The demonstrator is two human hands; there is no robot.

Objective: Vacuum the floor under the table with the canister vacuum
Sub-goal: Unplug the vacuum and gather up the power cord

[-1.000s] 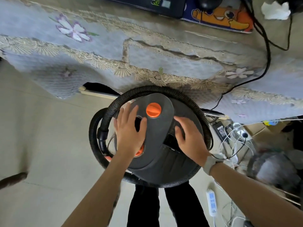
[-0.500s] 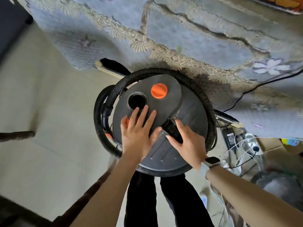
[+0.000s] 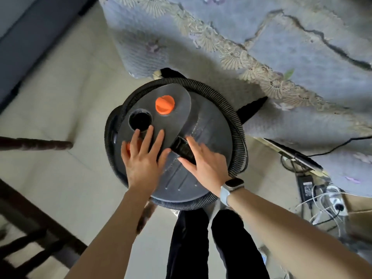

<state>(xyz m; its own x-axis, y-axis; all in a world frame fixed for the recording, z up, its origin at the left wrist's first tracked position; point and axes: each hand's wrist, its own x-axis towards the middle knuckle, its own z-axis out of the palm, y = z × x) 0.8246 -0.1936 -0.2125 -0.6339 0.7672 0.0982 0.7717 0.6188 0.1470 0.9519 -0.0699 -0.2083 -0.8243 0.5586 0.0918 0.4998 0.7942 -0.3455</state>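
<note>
Canister vacuum [image 3: 201, 125]: round dark grey drum seen from straight above, upright on the pale tiled floor [image 3: 60, 109], just beside the cloth-draped worktop [image 3: 281, 47]. Lid has an orange knob [image 3: 165, 105] and an open round port [image 3: 140, 120] next to it. Black ribbed hose [image 3: 221, 97] coiled around the lid rim. Black recess [image 3: 184, 151] near lid centre.

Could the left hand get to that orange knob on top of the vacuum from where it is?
Probably yes. The left hand lies flat on the vacuum lid, and the orange knob sits just beyond its fingertips, nothing between.
</note>
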